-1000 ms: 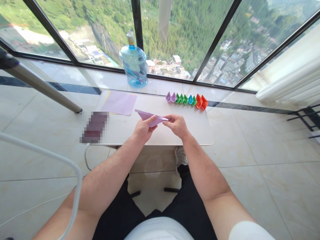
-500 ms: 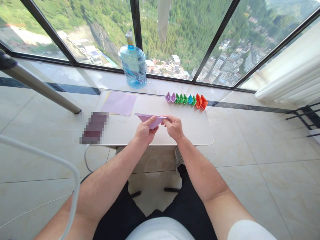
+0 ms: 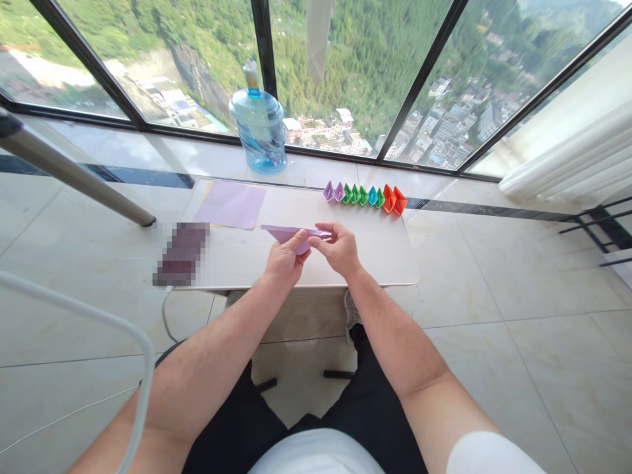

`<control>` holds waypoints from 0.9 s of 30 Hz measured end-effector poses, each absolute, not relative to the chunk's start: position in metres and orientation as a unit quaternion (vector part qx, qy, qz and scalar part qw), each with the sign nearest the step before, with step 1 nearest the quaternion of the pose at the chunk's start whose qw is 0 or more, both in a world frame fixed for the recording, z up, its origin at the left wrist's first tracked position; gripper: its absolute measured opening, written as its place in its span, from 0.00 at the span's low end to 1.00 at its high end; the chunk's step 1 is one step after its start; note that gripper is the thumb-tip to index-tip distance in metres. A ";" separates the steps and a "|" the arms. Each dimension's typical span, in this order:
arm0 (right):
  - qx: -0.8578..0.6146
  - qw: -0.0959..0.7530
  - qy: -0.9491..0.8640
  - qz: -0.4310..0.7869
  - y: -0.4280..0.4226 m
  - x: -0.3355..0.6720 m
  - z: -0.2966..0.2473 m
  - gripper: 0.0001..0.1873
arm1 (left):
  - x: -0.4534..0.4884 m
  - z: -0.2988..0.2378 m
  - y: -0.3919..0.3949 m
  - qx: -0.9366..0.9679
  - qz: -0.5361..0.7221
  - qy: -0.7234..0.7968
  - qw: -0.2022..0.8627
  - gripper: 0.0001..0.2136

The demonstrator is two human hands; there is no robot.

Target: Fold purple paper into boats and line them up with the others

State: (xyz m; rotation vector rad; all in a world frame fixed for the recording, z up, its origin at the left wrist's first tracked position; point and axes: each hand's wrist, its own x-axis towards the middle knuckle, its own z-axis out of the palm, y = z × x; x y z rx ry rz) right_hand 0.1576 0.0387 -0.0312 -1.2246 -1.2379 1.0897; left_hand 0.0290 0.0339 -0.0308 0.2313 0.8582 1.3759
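Purple paper [image 3: 282,234] sits pinched in the left hand [image 3: 285,259]; right hand [image 3: 342,250], loosely curled at its end, grip unclear, should crease evenly.

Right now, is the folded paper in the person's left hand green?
No, the folded paper in the left hand is light purple.

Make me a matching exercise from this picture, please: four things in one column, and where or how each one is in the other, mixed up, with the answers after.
Things
1. Bottle
2. Folded paper
3. Sheet
4. Boats

Places and states
A. Lying flat on the table
B. In a row of several colours
C. Held in the left hand
D. Standing by the window

Pairs: 1-D, 2-C, 3-A, 4-B
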 end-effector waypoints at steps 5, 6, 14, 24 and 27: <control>-0.500 0.527 -0.503 0.467 0.041 0.159 -0.033 0.22 | 0.029 -0.033 0.034 0.096 0.608 0.386 0.687 0.15; -0.493 0.532 -0.500 0.474 0.041 0.159 -0.033 0.22 | 0.029 -0.033 0.034 0.095 0.608 0.385 0.688 0.15; -0.476 0.539 -0.519 0.462 0.040 0.159 -0.032 0.20 | 0.028 -0.030 0.034 0.069 0.603 0.403 0.685 0.13; -0.525 0.567 -0.549 0.319 0.031 0.151 -0.034 0.09 | 0.032 -0.026 0.032 0.047 0.598 0.428 0.676 0.12; -0.519 0.575 -0.562 0.291 0.031 0.149 -0.036 0.09 | 0.032 -0.025 0.031 0.035 0.594 0.430 0.679 0.11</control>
